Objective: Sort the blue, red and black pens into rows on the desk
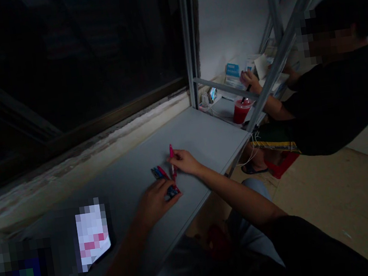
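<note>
Red pen [172,161] stands upright in the right hand [185,163], fingers pinched around its barrel, above the grey desk [197,131]. Just left of that pen, the left hand [155,201] lies palm-down over a blue-and-red bundle [164,181], partly hidden; whether those fingers grip it, I cannot tell. Farther left of the pen, a pixelated card [93,233] is unreadable.

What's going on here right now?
The person's right hand pinches a pink pen upright above a grey shelf, while the left hand rests over a small cluster of blue and red items. To the right, a seated co-worker has one hand raised just beyond a red drink cup.
</note>
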`<state>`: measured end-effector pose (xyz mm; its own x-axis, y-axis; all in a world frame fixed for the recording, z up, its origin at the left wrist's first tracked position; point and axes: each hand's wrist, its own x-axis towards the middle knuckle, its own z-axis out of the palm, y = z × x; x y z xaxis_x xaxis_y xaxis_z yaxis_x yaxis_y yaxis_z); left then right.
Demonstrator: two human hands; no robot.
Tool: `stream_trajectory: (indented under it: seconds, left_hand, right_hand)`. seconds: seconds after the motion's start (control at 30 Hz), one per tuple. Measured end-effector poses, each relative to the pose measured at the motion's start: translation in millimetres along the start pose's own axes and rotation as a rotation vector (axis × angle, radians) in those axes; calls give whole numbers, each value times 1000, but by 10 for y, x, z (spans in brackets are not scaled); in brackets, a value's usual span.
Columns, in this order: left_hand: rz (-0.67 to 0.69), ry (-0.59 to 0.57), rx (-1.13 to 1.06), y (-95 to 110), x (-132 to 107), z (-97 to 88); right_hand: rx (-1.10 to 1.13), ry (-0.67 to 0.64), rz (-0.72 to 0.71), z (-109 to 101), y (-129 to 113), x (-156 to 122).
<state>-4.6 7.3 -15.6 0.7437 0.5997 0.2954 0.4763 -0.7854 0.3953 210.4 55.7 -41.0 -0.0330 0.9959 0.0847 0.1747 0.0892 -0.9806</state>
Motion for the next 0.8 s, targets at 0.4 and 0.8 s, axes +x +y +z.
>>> stream_trajectory:
  seconds: [0.4, 0.8]
  left_hand:
    - [-129, -57, -88, -91, -7, -24]
    - [-197, 114, -31, -79, -45, -31]
  right_hand:
    - [344, 129, 81, -89, -110, -68]
    - [454, 106, 158, -96, -293, -200]
